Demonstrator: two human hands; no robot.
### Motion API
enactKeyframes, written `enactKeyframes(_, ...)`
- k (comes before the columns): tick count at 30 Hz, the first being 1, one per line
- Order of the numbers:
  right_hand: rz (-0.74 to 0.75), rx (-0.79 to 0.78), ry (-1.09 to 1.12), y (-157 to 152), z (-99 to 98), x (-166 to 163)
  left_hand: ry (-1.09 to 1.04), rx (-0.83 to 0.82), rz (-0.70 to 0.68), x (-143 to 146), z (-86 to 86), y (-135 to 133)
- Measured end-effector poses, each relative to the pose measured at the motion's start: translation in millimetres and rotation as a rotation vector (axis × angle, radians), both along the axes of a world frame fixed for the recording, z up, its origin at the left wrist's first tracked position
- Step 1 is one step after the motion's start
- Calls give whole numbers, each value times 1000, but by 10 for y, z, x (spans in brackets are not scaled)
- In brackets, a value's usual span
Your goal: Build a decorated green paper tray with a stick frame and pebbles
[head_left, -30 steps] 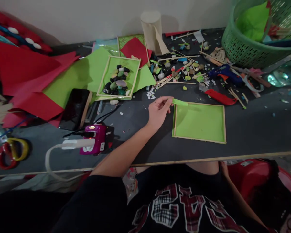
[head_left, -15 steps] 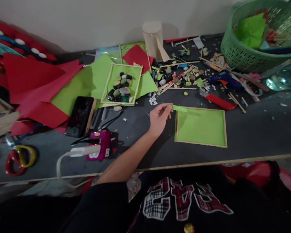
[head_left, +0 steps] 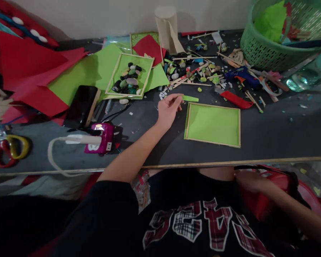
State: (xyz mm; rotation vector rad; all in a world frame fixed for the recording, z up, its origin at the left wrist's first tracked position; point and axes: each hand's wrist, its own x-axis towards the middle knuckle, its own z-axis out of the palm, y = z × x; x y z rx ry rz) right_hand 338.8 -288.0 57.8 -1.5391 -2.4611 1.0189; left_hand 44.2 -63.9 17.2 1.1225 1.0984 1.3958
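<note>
My left hand (head_left: 168, 111) pinches a narrow strip of light green paper (head_left: 191, 99) between thumb and fingertips. The strip is held just above the upper left corner of a green panel (head_left: 214, 125) edged with thin wooden sticks. That panel lies flat near the table's front edge, its green surface bare. Below the tabletop, my right hand (head_left: 248, 181) hangs beside my lap near a red stool; motion blur hides its fingers. A similar framed panel with pebbles (head_left: 131, 80) glued or laid on it rests to the left, behind my left hand.
A black phone (head_left: 80, 107), a purple plug adapter (head_left: 103, 139) with cables and scissors (head_left: 12, 148) lie left. Pebbles, sticks, a blue glue gun (head_left: 243, 76) and a red cutter (head_left: 237, 100) lie behind the panel. A green basket (head_left: 267, 51) and bottle (head_left: 302, 78) stand right.
My right hand and forearm have come into view at the lower right, below the table edge. My left hand still holds the strip, now farther from over the panel. The view has shifted.
</note>
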Motion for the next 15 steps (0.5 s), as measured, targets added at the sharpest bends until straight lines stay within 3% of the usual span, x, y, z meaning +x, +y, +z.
enactKeyframes(2,265,-219,-139,52,362,69,23,-3,-1,14,1,37)
enactKeyframes(3,324,-269,-170,142,554,67,32,-3,0,24,3,53)
enactKeyframes(5,385,-343,-29,458,840,3,41,0,7,42,5,79)
enactKeyframes(6,351,-286,73,673,897,-45,43,4,15,47,3,89)
enactKeyframes(8,142,79,212,1157,808,-140,57,28,29,46,-8,103)
enactKeyframes(10,-39,368,244,1614,519,-204,90,72,33,31,-33,111)
enactKeyframes(13,-169,544,97,2043,39,-253,169,123,35,2,-93,119)
enactKeyframes(15,-197,570,-26,2139,-129,-286,219,137,30,-16,-140,126)
